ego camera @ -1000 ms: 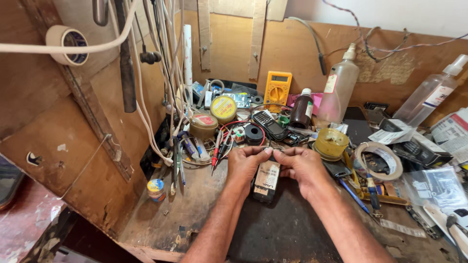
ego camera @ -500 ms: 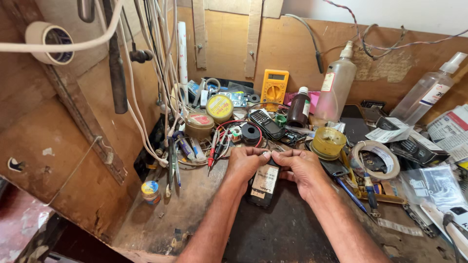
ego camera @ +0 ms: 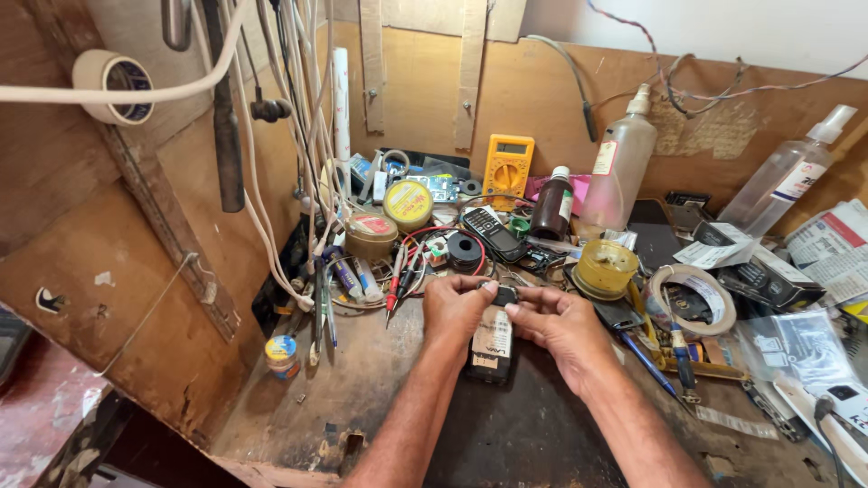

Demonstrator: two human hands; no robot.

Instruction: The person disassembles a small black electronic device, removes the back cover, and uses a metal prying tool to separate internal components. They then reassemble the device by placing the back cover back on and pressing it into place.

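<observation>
- Two hands on one job: my left hand (ego camera: 457, 309) and right hand (ego camera: 562, 327) meet over a small dark handset (ego camera: 491, 346) lying flat on the bench (ego camera: 362, 398), just in front of me.
- Left fingers (ego camera: 476, 287) and right fingers (ego camera: 523, 311) are pinched narrow on a small black piece (ego camera: 504, 295) at the handset's far end; thumbs and forefingers closed on it, other fingers curled.
- Handset shows a pale label on its upper face; whether the black piece is joined to it or loose, I cannot tell.
- Step in hand, as I judge it: fine work at the top edge, seating or freeing that piece.
- Next move calls for a steady, light pinch and keeping the handset from sliding.
- Around: red-and-black probes (ego camera: 399, 280) just left of my left hand, yellow multimeter (ego camera: 507, 169) against the back wall, dark bottle (ego camera: 551, 206), roll of tape (ego camera: 694, 298) to the right, yellow tin (ego camera: 605, 267) near it.
</observation>
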